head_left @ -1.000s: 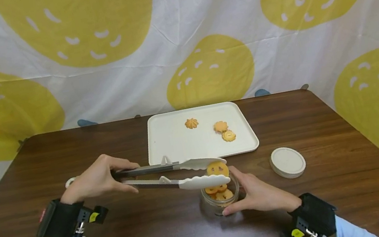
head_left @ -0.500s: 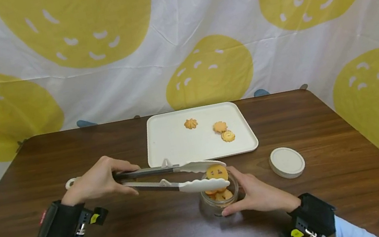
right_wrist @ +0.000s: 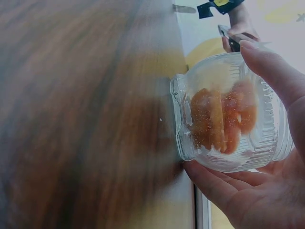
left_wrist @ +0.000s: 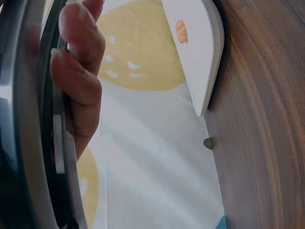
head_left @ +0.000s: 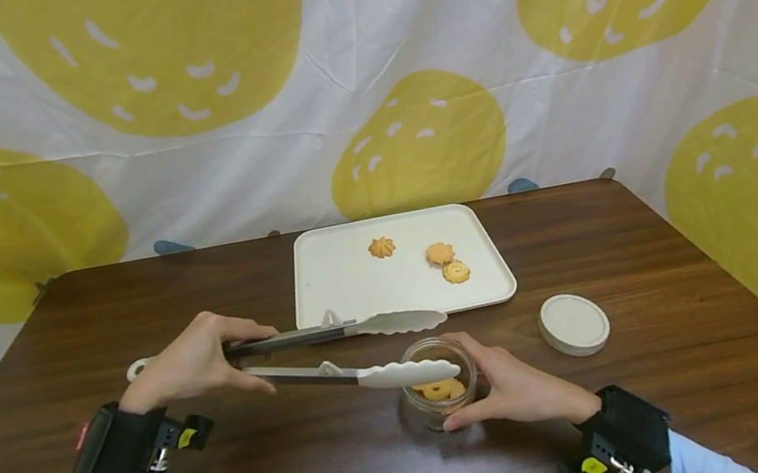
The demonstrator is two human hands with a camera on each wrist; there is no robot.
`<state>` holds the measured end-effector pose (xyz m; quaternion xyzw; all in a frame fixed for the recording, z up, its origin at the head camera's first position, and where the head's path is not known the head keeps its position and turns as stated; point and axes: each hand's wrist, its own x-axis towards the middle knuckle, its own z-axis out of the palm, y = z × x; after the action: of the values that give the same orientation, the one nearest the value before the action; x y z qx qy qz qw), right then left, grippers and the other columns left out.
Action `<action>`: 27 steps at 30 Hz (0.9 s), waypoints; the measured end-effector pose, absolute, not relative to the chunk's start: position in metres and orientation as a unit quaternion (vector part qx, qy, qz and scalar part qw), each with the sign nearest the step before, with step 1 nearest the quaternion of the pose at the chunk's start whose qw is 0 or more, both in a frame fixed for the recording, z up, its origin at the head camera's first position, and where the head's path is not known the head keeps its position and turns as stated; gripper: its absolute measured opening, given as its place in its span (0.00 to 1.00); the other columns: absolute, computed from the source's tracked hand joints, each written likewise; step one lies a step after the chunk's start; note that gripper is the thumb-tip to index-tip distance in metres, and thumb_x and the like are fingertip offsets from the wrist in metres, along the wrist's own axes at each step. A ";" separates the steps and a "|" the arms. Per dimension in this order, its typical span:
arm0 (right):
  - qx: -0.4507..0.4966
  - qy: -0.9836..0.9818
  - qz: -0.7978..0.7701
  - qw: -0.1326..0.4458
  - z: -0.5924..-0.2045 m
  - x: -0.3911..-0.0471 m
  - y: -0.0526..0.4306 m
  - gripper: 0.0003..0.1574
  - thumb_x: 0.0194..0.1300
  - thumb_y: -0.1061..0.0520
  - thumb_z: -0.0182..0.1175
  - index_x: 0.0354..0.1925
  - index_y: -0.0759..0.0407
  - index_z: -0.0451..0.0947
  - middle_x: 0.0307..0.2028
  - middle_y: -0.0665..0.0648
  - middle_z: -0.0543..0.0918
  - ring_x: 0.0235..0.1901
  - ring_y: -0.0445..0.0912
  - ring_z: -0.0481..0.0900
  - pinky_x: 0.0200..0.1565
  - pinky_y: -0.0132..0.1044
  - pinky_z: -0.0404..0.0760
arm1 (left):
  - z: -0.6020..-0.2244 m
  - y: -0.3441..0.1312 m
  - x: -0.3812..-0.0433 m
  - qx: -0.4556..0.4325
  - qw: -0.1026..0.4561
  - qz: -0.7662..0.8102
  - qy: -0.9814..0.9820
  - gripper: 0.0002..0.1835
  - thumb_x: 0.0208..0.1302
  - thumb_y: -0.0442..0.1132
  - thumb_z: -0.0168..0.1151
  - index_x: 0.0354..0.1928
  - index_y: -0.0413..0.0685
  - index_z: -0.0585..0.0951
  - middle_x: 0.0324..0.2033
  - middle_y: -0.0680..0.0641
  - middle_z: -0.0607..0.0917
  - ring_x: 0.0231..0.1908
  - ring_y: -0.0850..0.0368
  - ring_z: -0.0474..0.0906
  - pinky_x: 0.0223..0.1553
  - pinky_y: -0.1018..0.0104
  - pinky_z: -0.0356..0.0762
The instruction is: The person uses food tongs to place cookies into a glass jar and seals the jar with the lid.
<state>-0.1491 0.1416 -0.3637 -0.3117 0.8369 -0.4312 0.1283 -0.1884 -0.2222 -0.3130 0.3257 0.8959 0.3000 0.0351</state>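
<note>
My left hand (head_left: 191, 362) grips a pair of tongs (head_left: 298, 338) with dark handles and white scalloped tips. The tips stand spread above a clear glass jar (head_left: 446, 419), with nothing pinched between them. My right hand (head_left: 515, 386) holds the jar upright on the table, thumb and fingers round its side. Several golden cookies (right_wrist: 224, 117) lie inside the jar; the lower tong tip partly covers them from above. In the left wrist view the fingers (left_wrist: 83, 90) curl against the tongs' metal arm.
Behind the jar lies a white tray (head_left: 340, 277) bearing a ridged cookie (head_left: 382, 247) and two touching flower-shaped cookies (head_left: 440, 254) further right. A round white lid (head_left: 575, 324) sits on the brown wooden table (head_left: 703, 348), right of the jar. A patterned cloth (head_left: 246, 175) hangs behind.
The tong tips have spread apart and let go of a round cookie, which has dropped into the jar. My right hand has stayed on the jar.
</note>
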 end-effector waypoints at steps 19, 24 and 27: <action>-0.321 0.854 -0.401 0.088 -0.372 -0.156 0.144 0.51 0.44 0.41 0.68 0.61 0.50 0.54 0.53 0.53 0.71 0.50 0.44 0.70 0.41 0.34 0.73 | -0.315 -0.223 -0.189 0.299 0.011 0.311 0.902 0.33 0.35 0.56 0.71 0.45 0.44 0.80 0.22 0.51 0.76 0.19 0.63 0.67 0.21 0.71 0.66; -0.311 0.856 -0.403 0.091 -0.369 -0.156 0.144 0.52 0.43 0.42 0.69 0.61 0.53 0.54 0.54 0.56 0.71 0.50 0.46 0.71 0.40 0.33 0.74 | -0.317 -0.221 -0.197 0.268 -0.025 0.310 0.912 0.35 0.36 0.56 0.71 0.46 0.41 0.79 0.25 0.49 0.80 0.20 0.62 0.67 0.22 0.70 0.65; -0.305 0.857 -0.405 0.095 -0.368 -0.156 0.144 0.53 0.43 0.43 0.70 0.61 0.54 0.54 0.54 0.57 0.70 0.50 0.46 0.70 0.40 0.33 0.74 | -0.320 -0.219 -0.206 0.245 -0.047 0.304 0.919 0.34 0.37 0.55 0.72 0.46 0.40 0.80 0.28 0.48 0.82 0.22 0.60 0.68 0.23 0.69 0.66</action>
<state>-0.1559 0.1444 -0.3685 -0.3046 0.8567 -0.4053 0.0949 -0.2062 -0.2185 -0.3197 0.2452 0.9192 0.3044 -0.0469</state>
